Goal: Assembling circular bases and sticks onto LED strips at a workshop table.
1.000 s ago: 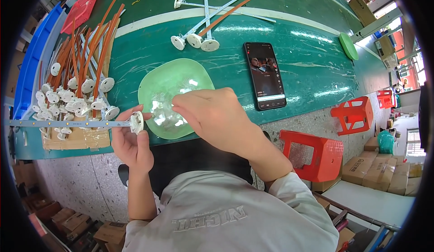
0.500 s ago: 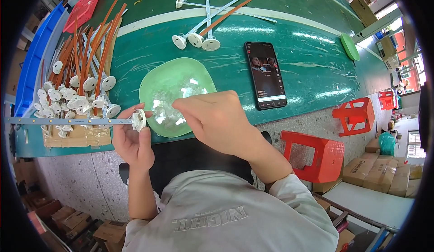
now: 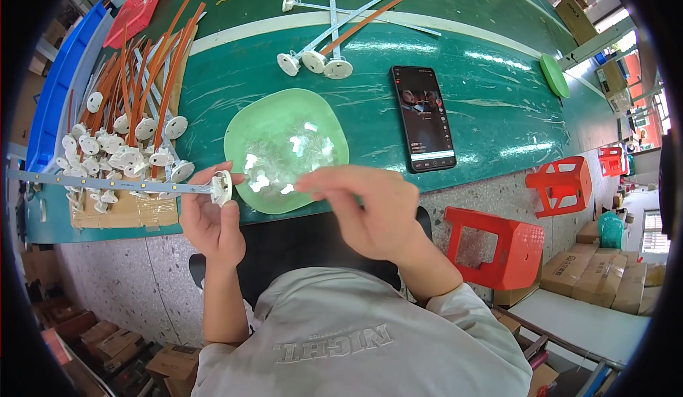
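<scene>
My left hand (image 3: pixel 211 225) is closed around the end of a slim LED strip (image 3: pixel 121 185), whose row of small yellow chips faces up. At that end sits a white round cap (image 3: pixel 223 188), between my thumb and fingers; the strip reaches out to the left. My right hand (image 3: pixel 377 212) has its fingertips pinched together at the near right edge of a light green plastic dish (image 3: pixel 240 116). Whatever it grips, if anything, is too small to make out. Small clear, shiny pieces (image 3: pixel 288 156) lie in the dish.
Many orange and white strips with white round caps (image 3: pixel 121 144) are heaped on cardboard at left, beside a blue tray (image 3: pixel 67 77) and pink basket (image 3: pixel 139 13). Several capped strips (image 3: pixel 348 30) lie crossed farther back. A phone (image 3: pixel 421 119) lies right; red stools (image 3: pixel 498 247) stand beyond the table.
My right hand has drawn back and to the right, from over the dish to its near right edge. My left hand keeps the LED strip, tilted slightly differently. The phone's picture has changed.
</scene>
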{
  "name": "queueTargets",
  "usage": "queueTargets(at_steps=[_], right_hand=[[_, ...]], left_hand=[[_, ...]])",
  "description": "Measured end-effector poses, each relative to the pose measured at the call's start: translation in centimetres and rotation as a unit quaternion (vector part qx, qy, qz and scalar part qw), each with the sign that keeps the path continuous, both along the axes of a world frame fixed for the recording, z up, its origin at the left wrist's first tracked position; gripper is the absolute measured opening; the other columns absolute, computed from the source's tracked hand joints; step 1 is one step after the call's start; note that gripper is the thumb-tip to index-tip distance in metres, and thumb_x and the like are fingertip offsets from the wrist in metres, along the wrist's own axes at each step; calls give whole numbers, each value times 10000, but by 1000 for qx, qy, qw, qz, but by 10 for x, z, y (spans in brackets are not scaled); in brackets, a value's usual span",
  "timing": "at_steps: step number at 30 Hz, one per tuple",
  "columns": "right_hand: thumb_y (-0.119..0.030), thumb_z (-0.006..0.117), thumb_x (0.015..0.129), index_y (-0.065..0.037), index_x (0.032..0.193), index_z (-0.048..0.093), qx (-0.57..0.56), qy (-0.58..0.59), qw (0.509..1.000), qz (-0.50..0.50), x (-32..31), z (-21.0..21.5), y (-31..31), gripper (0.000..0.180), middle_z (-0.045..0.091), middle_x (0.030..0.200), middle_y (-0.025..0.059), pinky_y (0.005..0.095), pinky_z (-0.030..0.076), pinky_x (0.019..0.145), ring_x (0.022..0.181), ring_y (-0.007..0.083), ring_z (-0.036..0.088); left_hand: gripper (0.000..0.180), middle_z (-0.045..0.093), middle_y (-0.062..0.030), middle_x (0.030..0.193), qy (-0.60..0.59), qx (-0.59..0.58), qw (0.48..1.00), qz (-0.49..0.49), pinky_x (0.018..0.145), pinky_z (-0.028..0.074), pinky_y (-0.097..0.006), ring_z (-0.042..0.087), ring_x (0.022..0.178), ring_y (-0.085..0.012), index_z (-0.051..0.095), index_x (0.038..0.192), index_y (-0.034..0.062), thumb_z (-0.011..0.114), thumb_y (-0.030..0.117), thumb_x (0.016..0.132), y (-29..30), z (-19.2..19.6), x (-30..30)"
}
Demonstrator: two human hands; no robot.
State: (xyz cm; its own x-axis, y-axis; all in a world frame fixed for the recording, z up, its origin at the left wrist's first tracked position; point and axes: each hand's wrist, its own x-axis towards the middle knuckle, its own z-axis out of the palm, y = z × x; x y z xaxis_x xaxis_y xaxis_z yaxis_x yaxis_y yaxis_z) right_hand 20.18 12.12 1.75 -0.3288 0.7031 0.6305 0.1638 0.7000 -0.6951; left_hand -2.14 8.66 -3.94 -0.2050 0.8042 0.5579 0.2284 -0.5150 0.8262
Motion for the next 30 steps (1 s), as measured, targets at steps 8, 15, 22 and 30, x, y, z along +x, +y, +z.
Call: queueTargets(at_steps=[8, 15, 22, 30], right_hand=[[21, 391, 1007, 3, 1136, 404, -235, 216, 943, 92, 13, 0, -31, 131, 684, 977, 213, 389, 562, 843, 886, 263, 701], [26, 397, 1006, -12, 1143, 415, -231, 191, 951, 80, 11, -11, -33, 143, 676, 1023, 191, 335, 538, 834, 896, 236, 686], [79, 611, 870, 15, 976, 602, -96, 9, 993, -62, 23, -3, -51, 125, 660, 964, 100, 251, 489, 706, 764, 155, 626], [23, 725, 786, 3, 894, 667, -163, 87, 977, 108, -6, -32, -84, 124, 660, 834, 92, 266, 488, 563, 678, 165, 619]], left_hand=[[410, 609, -236, 1185, -27, 2, 1000, -8, 892, 495, -349, 654, 971, -247, 464, 1261, -72, 602, 137, 937, -1, -2, 3], [389, 609, -215, 1195, -38, -10, 999, -12, 907, 487, -343, 650, 1001, -242, 471, 1253, -75, 605, 82, 923, 1, 2, 3], [425, 608, -238, 1164, -65, 1, 998, 0, 884, 507, -384, 642, 995, -276, 479, 1245, -62, 598, 199, 931, -40, 13, 23], [570, 634, -258, 1022, -192, 59, 962, -186, 755, 525, -361, 631, 876, -274, 432, 1257, -57, 641, 353, 920, -71, 17, 70]])
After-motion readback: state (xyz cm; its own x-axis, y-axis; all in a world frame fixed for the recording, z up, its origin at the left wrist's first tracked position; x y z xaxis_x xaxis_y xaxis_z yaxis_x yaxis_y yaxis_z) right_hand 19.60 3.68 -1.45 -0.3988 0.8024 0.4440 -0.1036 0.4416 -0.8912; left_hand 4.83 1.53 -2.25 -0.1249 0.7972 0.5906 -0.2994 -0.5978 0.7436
